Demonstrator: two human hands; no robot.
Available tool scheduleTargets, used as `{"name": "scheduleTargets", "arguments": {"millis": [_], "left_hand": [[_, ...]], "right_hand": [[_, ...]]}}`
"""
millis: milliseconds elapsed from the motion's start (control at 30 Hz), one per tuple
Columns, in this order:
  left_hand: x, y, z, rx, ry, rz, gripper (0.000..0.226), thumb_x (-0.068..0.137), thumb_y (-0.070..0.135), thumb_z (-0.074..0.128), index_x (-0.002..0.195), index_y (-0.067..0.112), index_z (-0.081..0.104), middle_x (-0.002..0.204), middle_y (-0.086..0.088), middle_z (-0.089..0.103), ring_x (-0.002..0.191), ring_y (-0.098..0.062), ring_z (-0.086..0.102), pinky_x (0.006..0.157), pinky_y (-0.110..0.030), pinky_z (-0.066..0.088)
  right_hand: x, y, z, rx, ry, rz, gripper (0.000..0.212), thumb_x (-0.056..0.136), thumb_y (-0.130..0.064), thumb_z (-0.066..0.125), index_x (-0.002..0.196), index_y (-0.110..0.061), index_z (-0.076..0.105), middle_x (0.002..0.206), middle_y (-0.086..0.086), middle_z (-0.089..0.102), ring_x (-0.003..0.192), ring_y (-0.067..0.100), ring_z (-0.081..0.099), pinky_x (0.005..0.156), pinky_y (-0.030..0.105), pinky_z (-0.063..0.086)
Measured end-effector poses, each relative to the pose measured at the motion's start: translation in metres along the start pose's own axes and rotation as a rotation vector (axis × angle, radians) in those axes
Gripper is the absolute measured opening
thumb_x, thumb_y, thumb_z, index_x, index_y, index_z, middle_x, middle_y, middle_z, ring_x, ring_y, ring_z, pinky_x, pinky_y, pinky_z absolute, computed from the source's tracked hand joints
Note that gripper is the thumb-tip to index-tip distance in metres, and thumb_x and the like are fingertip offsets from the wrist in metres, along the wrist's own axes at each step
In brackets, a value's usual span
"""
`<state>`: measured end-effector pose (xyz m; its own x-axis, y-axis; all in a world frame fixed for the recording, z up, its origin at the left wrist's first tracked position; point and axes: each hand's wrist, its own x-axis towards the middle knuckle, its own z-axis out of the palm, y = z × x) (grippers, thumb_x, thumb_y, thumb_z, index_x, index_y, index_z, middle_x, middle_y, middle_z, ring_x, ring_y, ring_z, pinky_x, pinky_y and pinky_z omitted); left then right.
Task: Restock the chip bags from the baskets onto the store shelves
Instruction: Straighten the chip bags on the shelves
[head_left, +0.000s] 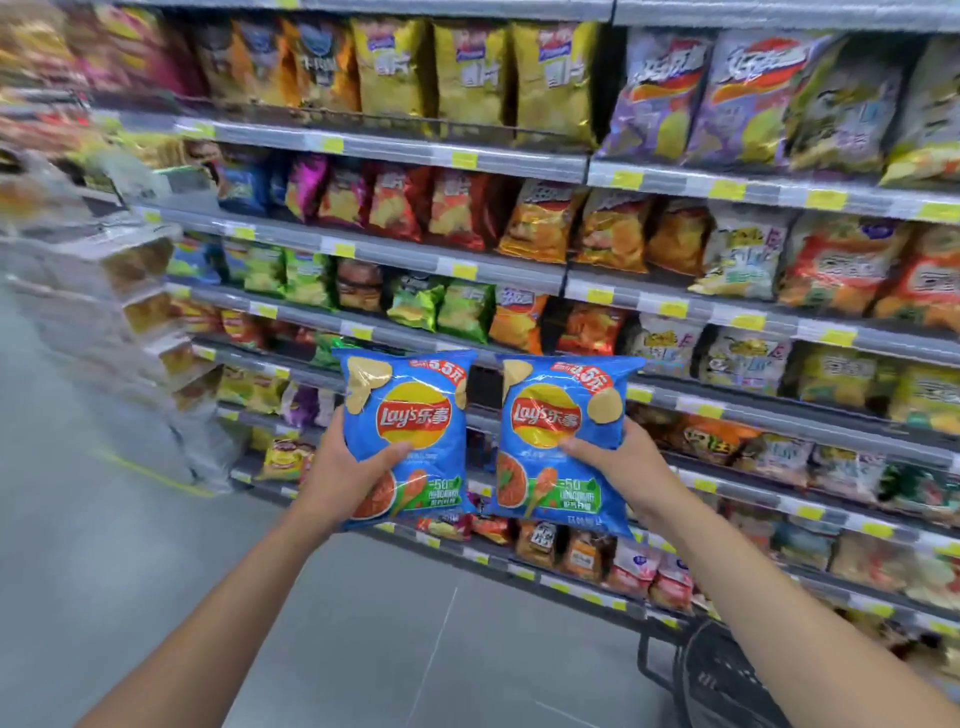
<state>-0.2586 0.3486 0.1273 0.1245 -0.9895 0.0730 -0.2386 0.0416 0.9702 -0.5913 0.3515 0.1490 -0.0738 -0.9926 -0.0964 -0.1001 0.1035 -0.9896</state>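
Two blue Lay's chip bags are held upright in front of the store shelves (519, 278). My left hand (347, 467) grips the left blue bag (415, 415) at its lower left, thumb across the front. My right hand (613, 460) grips the right blue bag (561, 415) at its lower right, thumb on the front. The two bags sit side by side, their lower corners almost touching. A black basket (722, 675) shows at the bottom right, partly hidden by my right arm.
Several shelf levels packed with chip bags of many colours run from left to right, with yellow price tags (464, 270) on the rails. A grey floor (130, 545) with a yellow line lies to the left. Stacked goods stand at the aisle's far left.
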Motion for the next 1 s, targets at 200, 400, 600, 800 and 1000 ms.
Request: {"name": "scheduleTargets", "arguments": {"millis": [200,400,600,800,1000], "left_hand": [[0.024,-0.033,-0.133,0.033,0.122,-0.032,0.072,0.074,0.036,0.094,0.132,0.026,0.053,0.116,0.012,0.07,0.104,-0.01,0.069,0.097,-0.039,0.055],[0.031,-0.066,-0.237,0.018,0.266,-0.063,0.055,0.08,0.02,0.09,0.124,0.028,0.057,0.111,0.016,0.071,0.088,0.007,0.07,0.085,-0.021,0.058],[0.037,-0.099,-0.312,-0.021,0.411,-0.11,0.062,0.08,0.02,0.089,0.131,0.025,0.054,0.119,0.009,0.071,0.104,-0.008,0.071,0.083,-0.023,0.058],[0.061,-0.115,-0.373,0.01,0.548,-0.139,0.058,0.084,0.022,0.087,0.129,0.03,0.052,0.117,0.015,0.069,0.098,0.0,0.07,0.07,-0.012,0.056],[0.103,-0.121,-0.43,0.019,0.689,-0.197,0.059,0.085,0.027,0.086,0.132,0.03,0.051,0.121,0.011,0.07,0.106,-0.012,0.071,0.085,-0.029,0.06]], "right_hand": [[0.04,-0.012,0.142,-0.004,-0.142,-0.018,0.062,0.07,-0.031,0.09,0.123,-0.013,0.065,0.111,0.005,0.078,0.097,0.027,0.076,0.089,0.05,0.061],[0.076,-0.023,0.266,0.0,-0.256,-0.059,0.043,0.082,-0.013,0.084,0.12,-0.012,0.066,0.109,0.003,0.078,0.095,0.023,0.076,0.08,0.038,0.061],[0.119,-0.029,0.37,-0.016,-0.405,-0.062,0.044,0.082,-0.012,0.083,0.122,-0.009,0.066,0.111,0.006,0.077,0.095,0.024,0.076,0.078,0.037,0.062],[0.174,-0.036,0.47,-0.042,-0.574,-0.121,0.038,0.084,-0.016,0.083,0.118,-0.012,0.067,0.106,0.003,0.078,0.095,0.023,0.076,0.077,0.034,0.059],[0.243,-0.055,0.564,-0.034,-0.721,-0.1,0.037,0.083,-0.013,0.083,0.117,-0.011,0.068,0.104,0.004,0.079,0.09,0.024,0.077,0.077,0.039,0.06]]}}
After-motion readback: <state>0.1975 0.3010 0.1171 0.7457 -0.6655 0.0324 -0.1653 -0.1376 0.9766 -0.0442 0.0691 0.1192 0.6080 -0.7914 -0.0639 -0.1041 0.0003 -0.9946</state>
